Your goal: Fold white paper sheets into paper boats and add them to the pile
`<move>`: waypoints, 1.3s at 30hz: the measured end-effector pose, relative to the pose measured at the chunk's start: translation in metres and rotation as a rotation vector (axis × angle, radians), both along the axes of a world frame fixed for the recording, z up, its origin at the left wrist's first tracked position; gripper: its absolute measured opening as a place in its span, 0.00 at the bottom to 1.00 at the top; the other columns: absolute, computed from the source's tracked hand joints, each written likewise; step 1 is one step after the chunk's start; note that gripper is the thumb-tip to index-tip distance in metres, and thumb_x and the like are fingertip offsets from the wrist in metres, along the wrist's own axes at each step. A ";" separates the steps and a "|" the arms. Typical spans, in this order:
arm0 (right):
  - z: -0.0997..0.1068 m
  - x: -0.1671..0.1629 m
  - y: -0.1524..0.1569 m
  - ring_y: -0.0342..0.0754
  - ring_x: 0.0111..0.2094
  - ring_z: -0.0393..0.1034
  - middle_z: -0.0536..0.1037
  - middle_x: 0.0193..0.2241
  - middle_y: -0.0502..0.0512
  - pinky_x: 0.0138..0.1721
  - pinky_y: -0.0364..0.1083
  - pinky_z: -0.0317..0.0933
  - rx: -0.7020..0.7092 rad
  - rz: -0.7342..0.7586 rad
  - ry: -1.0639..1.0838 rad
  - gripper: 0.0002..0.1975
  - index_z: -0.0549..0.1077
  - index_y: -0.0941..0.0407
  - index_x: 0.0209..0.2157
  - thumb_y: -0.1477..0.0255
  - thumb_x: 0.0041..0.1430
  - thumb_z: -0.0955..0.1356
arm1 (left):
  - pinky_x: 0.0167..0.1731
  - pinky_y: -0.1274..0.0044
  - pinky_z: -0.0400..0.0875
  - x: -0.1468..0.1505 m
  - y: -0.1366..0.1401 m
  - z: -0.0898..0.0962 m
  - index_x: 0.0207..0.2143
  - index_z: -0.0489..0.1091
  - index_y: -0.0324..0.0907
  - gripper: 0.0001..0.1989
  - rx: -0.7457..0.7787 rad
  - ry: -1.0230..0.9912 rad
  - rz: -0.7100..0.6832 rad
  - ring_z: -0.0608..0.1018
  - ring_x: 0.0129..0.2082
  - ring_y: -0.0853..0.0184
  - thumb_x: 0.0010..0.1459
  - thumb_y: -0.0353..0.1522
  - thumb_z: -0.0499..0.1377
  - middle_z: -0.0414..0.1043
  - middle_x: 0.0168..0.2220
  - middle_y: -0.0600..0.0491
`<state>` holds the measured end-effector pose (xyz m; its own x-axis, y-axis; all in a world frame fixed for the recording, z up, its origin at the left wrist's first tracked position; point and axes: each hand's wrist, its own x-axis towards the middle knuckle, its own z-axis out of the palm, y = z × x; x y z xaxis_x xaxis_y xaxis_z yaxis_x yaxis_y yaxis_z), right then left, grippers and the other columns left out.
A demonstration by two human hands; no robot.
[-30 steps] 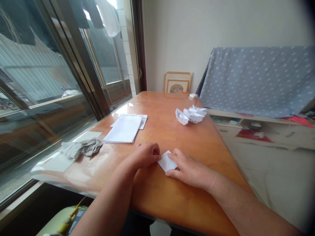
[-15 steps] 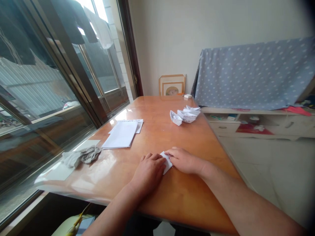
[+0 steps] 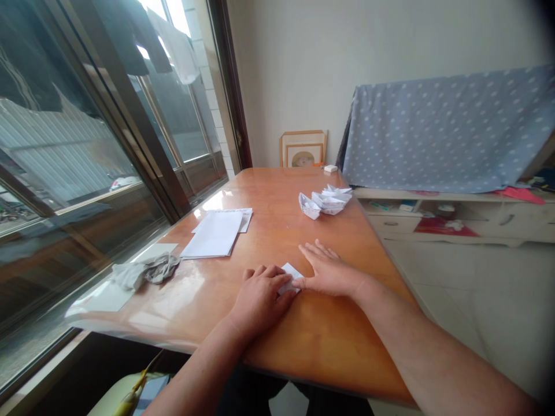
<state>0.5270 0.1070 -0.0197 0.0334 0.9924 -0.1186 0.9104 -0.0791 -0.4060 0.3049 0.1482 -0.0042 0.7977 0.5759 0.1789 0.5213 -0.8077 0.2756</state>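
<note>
A small folded piece of white paper (image 3: 292, 270) lies flat on the wooden table (image 3: 277, 231) in front of me. My left hand (image 3: 263, 294) rests over its left side, fingers curved and thumb along the near edge, gripping it against the tabletop. The thumb of my right hand (image 3: 325, 270) touches the paper's right corner. The other right-hand fingers are stretched out and spread, pointing away over the table. Part of the paper is hidden under my left fingers.
Several folded paper boats (image 3: 325, 201) stand together toward the far right. A stack of white sheets (image 3: 214, 234) lies left of centre, with a crumpled grey cloth (image 3: 160, 268) nearer the left edge. A small white box (image 3: 330, 169) sits at the far end.
My right hand has opened: its fingers, bent at the paper before, are now spread forward with only the thumb on it. The paper has turned slightly under my left hand.
</note>
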 end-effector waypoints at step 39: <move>0.005 -0.033 -0.002 0.47 0.36 0.68 0.73 0.39 0.55 0.39 0.43 0.57 0.144 0.153 0.044 0.11 0.76 0.52 0.45 0.68 0.68 0.63 | 0.50 0.66 0.60 -0.009 0.013 -0.020 0.45 0.73 0.49 0.11 -0.097 -0.215 0.152 0.75 0.45 0.61 0.62 0.30 0.54 0.78 0.43 0.55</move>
<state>0.4945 0.1052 -0.0151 -0.1208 0.9923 0.0270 0.8885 0.1202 -0.4429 0.2960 0.1612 -0.0241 0.6508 0.7085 0.2731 0.5552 -0.6894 0.4653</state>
